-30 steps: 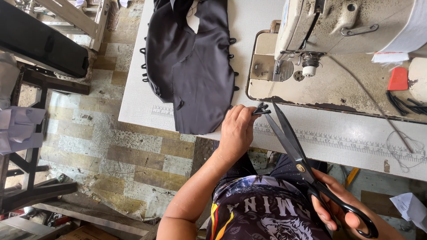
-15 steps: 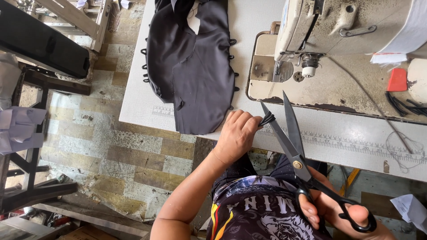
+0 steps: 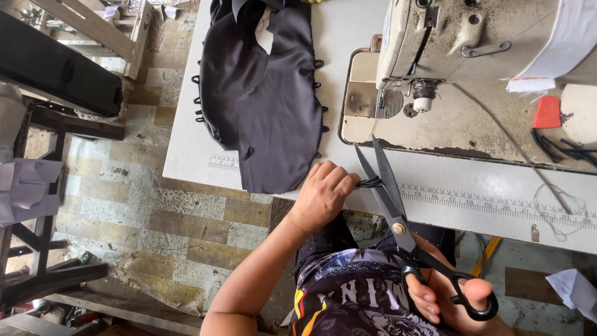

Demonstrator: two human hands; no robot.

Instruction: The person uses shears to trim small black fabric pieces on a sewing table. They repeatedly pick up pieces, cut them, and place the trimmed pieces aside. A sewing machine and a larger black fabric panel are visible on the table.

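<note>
My left hand (image 3: 323,193) rests at the front edge of the white table (image 3: 472,199) and pinches a small bundle of black loops or cords (image 3: 370,182). My right hand (image 3: 457,298) grips the black handles of large scissors (image 3: 385,193). The blades are slightly apart and straddle the black cords next to my left fingers. A dark fabric piece (image 3: 264,93) with black loops along its edges lies on the table just left of my left hand.
A worn cream sewing machine (image 3: 472,43) stands on its bed at the right. A red tool (image 3: 548,112) and black strips (image 3: 559,146) lie at the far right. A printed ruler strip (image 3: 485,202) runs along the table. Wooden furniture stands over the tiled floor at left.
The scissors have swung from a wide-open spread to nearly closed blades around the black cords. My right hand has drawn nearer my body. The left hand has stayed in place.
</note>
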